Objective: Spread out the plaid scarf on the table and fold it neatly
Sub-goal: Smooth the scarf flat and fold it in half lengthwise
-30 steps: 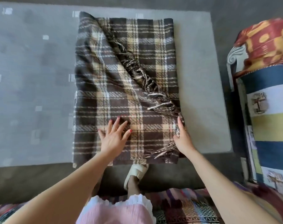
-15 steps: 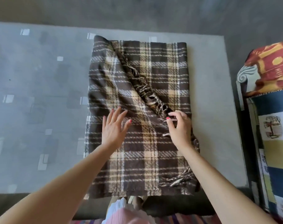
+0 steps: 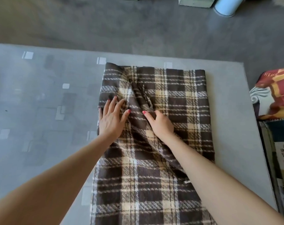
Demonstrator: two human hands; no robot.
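Observation:
The brown and cream plaid scarf (image 3: 178, 98) lies folded lengthwise on the grey table (image 3: 48, 98), running from the far edge toward me. A diagonal crease crosses its middle, and the fringe is hidden under the fold. My left hand (image 3: 111, 118) rests flat on the scarf's left side, fingers spread. My right hand (image 3: 160, 123) sits just right of it on the crease, fingers curled and tucked into the cloth, pinching the folded layer. Both forearms cover part of the near scarf.
A seat with red-yellow and striped covers (image 3: 277, 98) stands close against the table's right edge. Beyond the far table edge is grey carpet with a pale cylindrical object (image 3: 225, 7) and box bottoms. The table's left half shows only its grey patterned top.
My right hand moved left along the diagonal edge and turned the fringed edge under, so the fringe is out of sight. My left hand slid up and left. The camera leaned forward.

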